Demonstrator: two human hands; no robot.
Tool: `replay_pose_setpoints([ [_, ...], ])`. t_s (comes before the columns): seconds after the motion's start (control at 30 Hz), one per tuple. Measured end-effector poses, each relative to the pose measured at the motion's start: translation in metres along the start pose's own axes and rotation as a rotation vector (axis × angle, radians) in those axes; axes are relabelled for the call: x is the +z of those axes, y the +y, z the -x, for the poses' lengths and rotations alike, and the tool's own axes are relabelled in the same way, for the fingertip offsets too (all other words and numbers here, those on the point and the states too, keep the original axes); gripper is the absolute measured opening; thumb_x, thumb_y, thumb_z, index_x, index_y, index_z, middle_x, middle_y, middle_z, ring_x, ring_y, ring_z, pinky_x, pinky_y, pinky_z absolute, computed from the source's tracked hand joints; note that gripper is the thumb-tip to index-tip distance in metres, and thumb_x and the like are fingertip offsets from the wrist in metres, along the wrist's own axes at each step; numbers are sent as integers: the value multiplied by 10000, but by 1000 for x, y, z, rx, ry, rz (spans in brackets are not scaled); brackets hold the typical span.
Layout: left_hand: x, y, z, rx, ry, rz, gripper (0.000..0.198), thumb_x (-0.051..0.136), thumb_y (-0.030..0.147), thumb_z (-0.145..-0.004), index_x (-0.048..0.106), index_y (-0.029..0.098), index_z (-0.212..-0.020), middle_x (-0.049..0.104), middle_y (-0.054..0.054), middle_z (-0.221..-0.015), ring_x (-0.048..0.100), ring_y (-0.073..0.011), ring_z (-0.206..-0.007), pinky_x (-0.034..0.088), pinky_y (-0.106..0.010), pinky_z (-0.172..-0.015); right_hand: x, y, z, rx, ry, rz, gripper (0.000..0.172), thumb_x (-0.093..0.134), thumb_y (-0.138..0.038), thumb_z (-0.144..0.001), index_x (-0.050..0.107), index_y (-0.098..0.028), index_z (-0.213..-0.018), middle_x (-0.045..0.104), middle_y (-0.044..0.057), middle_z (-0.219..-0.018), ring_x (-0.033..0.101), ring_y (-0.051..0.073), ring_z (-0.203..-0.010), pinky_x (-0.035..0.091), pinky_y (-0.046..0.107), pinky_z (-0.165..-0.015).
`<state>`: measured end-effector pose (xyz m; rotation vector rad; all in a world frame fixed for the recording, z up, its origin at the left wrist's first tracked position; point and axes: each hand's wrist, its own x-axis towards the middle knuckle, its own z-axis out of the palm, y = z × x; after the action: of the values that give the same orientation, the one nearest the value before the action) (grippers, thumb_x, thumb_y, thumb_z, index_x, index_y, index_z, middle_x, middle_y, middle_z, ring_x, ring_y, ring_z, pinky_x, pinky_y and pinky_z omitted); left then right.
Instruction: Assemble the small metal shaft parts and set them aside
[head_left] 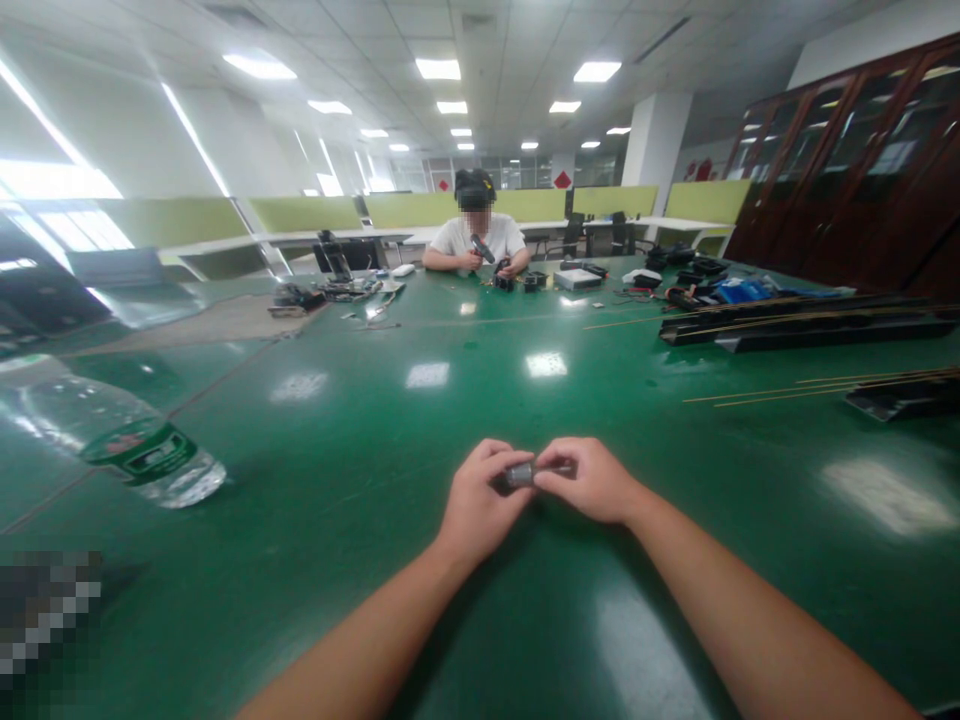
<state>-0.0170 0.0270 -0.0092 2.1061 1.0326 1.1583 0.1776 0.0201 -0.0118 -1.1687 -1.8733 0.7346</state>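
Note:
Just above the green table [337, 420], a small grey cylindrical object [520, 474] is held between both hands. My left hand [481, 500] has its thumb and fingers wrapped round the object's left part. From the right, my right hand [592, 480] pinches the thinner, darker end of the same object. Fingertips of the two hands nearly meet over it. Fingers cover much of the object, so its exact shape cannot be made out.
A water bottle [142, 440] leans at the left. Across the table a person [477, 235] holds a dark tool. Black metal channels [810, 320] and thin rods lie at the right. Electronic parts [349, 285] sit at the far left; a pixelated item fills the lower left edge.

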Motion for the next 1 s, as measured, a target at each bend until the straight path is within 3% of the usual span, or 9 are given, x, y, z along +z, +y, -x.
replay_pose_setpoints([
  [1.0,-1,1,-1,-27,59,22,263,794,120,-700,744,227,-935,674,-30,-931,631,-172,-876,501,-282,-775,-6,2,0,8,-5,-37,64,698,-146,-744,668,-168,-797,688,17,-773,611,164,-708,468,253,-651],
])
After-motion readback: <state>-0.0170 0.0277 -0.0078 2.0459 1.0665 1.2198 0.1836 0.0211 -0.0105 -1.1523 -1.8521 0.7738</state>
